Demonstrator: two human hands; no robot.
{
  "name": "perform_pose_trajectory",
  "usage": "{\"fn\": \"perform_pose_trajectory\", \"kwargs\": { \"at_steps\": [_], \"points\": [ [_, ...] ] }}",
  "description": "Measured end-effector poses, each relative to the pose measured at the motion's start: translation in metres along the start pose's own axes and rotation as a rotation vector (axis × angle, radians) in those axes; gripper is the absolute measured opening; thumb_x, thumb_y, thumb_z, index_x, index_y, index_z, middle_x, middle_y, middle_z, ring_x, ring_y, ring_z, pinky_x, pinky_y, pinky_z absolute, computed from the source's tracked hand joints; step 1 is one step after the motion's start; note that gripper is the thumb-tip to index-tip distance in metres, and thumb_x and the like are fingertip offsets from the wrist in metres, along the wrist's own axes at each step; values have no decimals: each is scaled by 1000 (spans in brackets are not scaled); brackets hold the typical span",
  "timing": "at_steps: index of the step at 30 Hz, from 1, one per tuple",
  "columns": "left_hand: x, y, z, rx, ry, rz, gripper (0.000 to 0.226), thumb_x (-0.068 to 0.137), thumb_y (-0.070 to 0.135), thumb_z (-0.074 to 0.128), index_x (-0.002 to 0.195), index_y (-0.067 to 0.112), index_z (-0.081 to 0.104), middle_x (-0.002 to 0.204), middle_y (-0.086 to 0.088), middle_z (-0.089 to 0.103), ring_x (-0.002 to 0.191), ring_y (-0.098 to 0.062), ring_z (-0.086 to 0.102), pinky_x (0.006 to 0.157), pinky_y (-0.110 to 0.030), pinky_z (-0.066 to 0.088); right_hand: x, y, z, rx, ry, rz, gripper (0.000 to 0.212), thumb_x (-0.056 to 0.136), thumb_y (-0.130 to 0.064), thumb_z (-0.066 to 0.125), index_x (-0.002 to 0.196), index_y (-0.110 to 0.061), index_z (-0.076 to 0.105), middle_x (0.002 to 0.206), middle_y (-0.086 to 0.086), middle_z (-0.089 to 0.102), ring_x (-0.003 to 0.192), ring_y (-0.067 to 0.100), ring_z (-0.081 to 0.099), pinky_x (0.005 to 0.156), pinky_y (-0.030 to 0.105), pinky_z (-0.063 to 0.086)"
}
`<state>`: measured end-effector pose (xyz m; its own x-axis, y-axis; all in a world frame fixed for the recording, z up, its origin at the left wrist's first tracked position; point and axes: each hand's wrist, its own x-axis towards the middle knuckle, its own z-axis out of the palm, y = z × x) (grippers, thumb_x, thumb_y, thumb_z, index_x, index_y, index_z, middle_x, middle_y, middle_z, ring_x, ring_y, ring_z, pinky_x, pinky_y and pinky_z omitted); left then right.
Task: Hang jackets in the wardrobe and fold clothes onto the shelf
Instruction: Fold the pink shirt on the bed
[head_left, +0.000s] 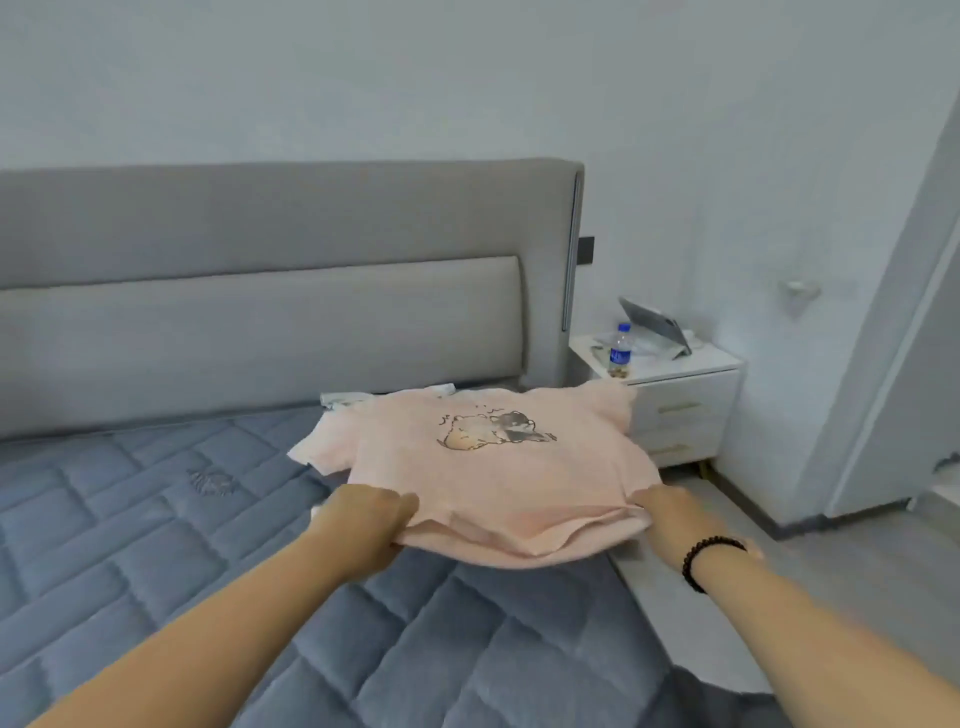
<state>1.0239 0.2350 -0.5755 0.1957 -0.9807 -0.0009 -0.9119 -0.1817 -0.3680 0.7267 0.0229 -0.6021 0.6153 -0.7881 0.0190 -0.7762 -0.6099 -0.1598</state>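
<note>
Head view, looking down along both forearms over a bed. Nearest the camera, the left hand (363, 525) and the right hand (667, 519), the latter with a dark bead bracelet (709, 561) at the wrist, each grip one side of the near hem of a pink T-shirt (493, 467); the fingers curl into the bunched fabric, the thumbs on top. The shirt lies printed side up, with a cartoon animal motif, on the blue quilted mattress (156, 545) near its right edge, sleeves spread; the hem appears slightly lifted. A pale garment (343, 399) shows just beyond the collar. Farther back stand the grey upholstered headboard (260, 260) and, to the right, a white nightstand (685, 395) carrying a water bottle (620, 353) and a propped tablet (657, 322).

The step in hand is judged to be the folding of clothes: the shirt is laid out but not yet folded. The next move likely calls for carrying the hem toward the collar evenly with both hands, keeping the layers aligned. No wardrobe or shelf is in view.
</note>
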Motion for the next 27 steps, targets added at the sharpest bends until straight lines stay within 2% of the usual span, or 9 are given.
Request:
{"fn": "perform_pose_trajectory", "kwargs": {
  "at_steps": [3,5,7,11,16,19,23,25,27],
  "points": [
    [-37,46,58,-33,-223,66,24,92,34,49,108,16,52,109,-6,64,97,-29,62,71,-37,41,-45,9,64,-38,-89,69,25,90,-8,40,87,-28,55,109,3,64,98,24,62,78,28,47],
    [-57,68,84,-47,-322,101,28,95,39,47,109,15,52,110,-9,64,98,-31,61,71,-36,38,-64,11,88,-107,-108,84,30,89,-7,40,99,-26,60,115,1,64,104,24,61,86,29,47],
    [-75,83,100,-70,-401,136,34,95,43,48,113,14,51,113,-12,62,101,-33,60,74,-37,38,-75,12,99,-171,-130,79,37,88,-5,40,113,-25,60,119,1,62,107,24,60,91,30,47],
    [-99,97,111,-147,-473,185,38,95,45,45,118,14,48,114,-14,62,101,-35,59,83,-40,43,-79,18,104,-222,-139,61,38,85,-3,43,117,-22,54,120,0,56,111,21,54,95,31,42],
    [-91,87,102,-305,-692,208,51,77,69,55,101,24,53,96,1,57,87,-24,56,70,-32,40,-73,29,106,-216,-313,3,38,81,0,41,104,-30,51,122,-1,52,117,20,48,109,39,24],
    [-63,85,87,-486,-661,117,57,75,82,45,87,27,54,79,12,58,79,-16,59,69,-28,45,-74,39,102,-177,-333,-7,39,79,2,39,96,-27,61,113,-1,62,108,22,54,100,31,29],
    [-10,102,82,-673,-544,44,39,97,60,34,87,27,51,88,2,71,82,-17,66,82,-34,52,-74,49,85,-135,-206,-28,24,84,-11,51,93,-23,70,103,-1,68,100,22,60,82,24,39],
    [14,116,88,-711,-467,20,34,99,54,37,94,23,52,99,-1,69,89,-21,63,83,-35,50,-75,54,74,-90,-200,-26,18,84,-13,54,83,-21,71,94,-2,69,96,21,60,90,25,42],
    [37,133,95,-729,-398,27,31,100,47,41,103,19,52,111,-3,64,98,-23,60,86,-35,48,-79,62,59,46,-388,4,31,81,1,49,66,-19,68,84,-2,68,89,18,62,112,29,18]
  ]
}}
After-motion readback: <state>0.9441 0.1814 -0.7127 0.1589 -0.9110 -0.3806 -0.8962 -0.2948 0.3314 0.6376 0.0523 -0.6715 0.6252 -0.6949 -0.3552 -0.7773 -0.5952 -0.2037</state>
